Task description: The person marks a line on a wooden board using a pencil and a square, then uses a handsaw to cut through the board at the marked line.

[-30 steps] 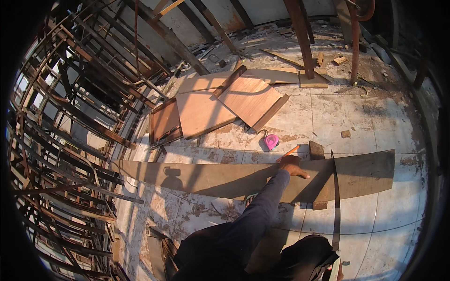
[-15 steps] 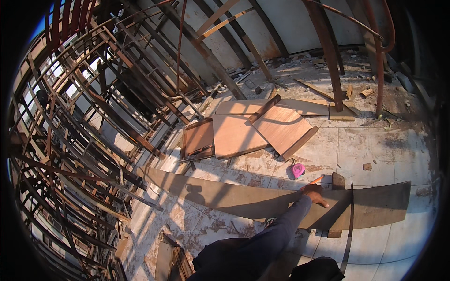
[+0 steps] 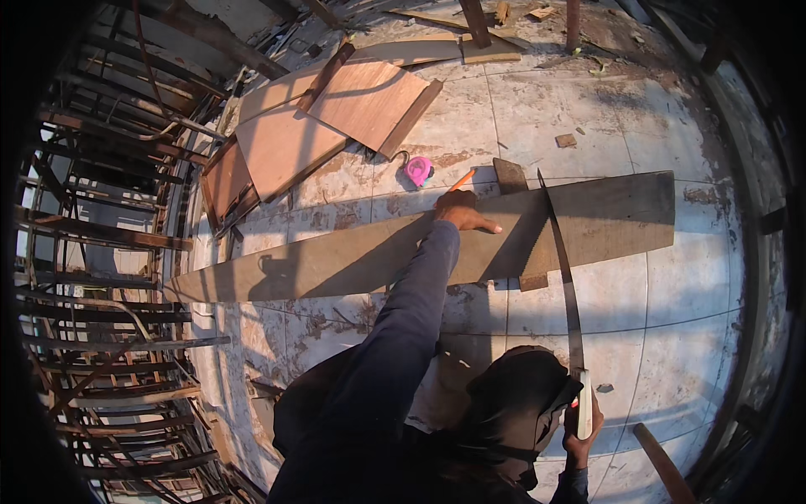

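A long, greyish-brown wooden board (image 3: 353,262) lies across the tiled floor, tapering toward the left. My left hand (image 3: 463,213) presses on its far edge, thumb stretched to the right. From its fingers an orange pencil-like stick (image 3: 461,180) sticks out; the grip on it is partly hidden. At the lower right, my right hand (image 3: 585,427) is wrapped round the white handle of a handsaw (image 3: 567,290). The long toothed blade points away from me and crosses over the board, right of my left hand. A short wood block (image 3: 510,178) lies under the board.
Beyond the board sits a pink tape measure (image 3: 418,171). Plywood panels with wooden battens (image 3: 369,101) lie at the far left. A rack of dark bars (image 3: 109,328) fills the left side. A wooden stick (image 3: 659,458) lies at the lower right; a small wood scrap (image 3: 565,140) is farther off.
The view has shifted down and right and turned, bringing my right hand and the saw's handle into sight. My left hand stays on the board; the blade still crosses it.
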Available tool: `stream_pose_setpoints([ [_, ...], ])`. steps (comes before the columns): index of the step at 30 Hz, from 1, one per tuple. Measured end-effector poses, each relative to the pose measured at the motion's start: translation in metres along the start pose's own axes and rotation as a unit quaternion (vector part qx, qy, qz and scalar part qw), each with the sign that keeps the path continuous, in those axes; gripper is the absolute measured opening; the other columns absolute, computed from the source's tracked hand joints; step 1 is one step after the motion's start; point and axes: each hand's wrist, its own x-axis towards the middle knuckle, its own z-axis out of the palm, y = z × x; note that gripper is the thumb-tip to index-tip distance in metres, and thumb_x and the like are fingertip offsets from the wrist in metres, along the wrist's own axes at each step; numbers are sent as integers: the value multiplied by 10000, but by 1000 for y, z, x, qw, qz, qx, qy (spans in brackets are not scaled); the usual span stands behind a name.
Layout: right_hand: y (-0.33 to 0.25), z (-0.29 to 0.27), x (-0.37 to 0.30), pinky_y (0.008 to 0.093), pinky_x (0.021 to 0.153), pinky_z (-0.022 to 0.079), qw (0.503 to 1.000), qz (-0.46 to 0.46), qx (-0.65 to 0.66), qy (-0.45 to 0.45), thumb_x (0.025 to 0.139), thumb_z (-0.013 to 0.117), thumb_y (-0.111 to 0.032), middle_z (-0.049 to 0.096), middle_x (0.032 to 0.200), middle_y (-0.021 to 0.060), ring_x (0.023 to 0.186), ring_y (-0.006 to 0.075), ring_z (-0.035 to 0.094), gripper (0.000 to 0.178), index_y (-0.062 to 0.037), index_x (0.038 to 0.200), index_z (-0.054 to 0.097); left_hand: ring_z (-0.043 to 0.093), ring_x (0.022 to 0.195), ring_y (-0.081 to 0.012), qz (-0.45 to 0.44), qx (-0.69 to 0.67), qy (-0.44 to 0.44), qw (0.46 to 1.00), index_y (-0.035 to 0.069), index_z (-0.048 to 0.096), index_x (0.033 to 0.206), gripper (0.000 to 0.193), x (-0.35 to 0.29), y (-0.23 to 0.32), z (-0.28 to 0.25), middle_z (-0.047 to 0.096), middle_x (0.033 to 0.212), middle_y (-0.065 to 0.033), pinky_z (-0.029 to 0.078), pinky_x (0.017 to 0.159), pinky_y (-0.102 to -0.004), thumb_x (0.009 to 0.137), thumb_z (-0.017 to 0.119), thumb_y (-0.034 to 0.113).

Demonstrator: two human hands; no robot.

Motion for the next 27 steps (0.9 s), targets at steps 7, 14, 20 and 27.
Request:
stream_pose_setpoints([
  [7,-30,82,208,278,798,485,988,-143,53,-12,824,635,-51,698,993,126,871,147,610,434,34,1245,574,674,964,-320,32,75,54,995,37,648,1155,887,5,-2,40,693,1046,-188,523,841,-386,538,807,655],
  [14,13,18,29,265,822,519,997,-72,-5,-9,758,603,-28,688,1147,167,961,168,694,582,-3,1336,541,694,917,-300,4,64,-7,998,28,610,1241,958,8,-8,28,701,1007,-207,537,804,-370,529,824,632],
  [20,-14,60,135,264,774,495,995,-94,34,13,842,659,-85,692,962,113,845,131,629,474,34,1288,553,688,921,-321,12,27,1,1000,188,227,1517,1228,13,-2,35,700,1008,-205,530,811,-382,536,826,622],
  [27,-6,54,101,289,793,498,999,36,2,-23,812,685,-127,695,977,120,863,136,632,523,21,1295,554,676,958,-300,21,28,-8,999,33,655,1141,869,12,-19,24,700,1019,-180,522,822,-381,544,804,647],
])
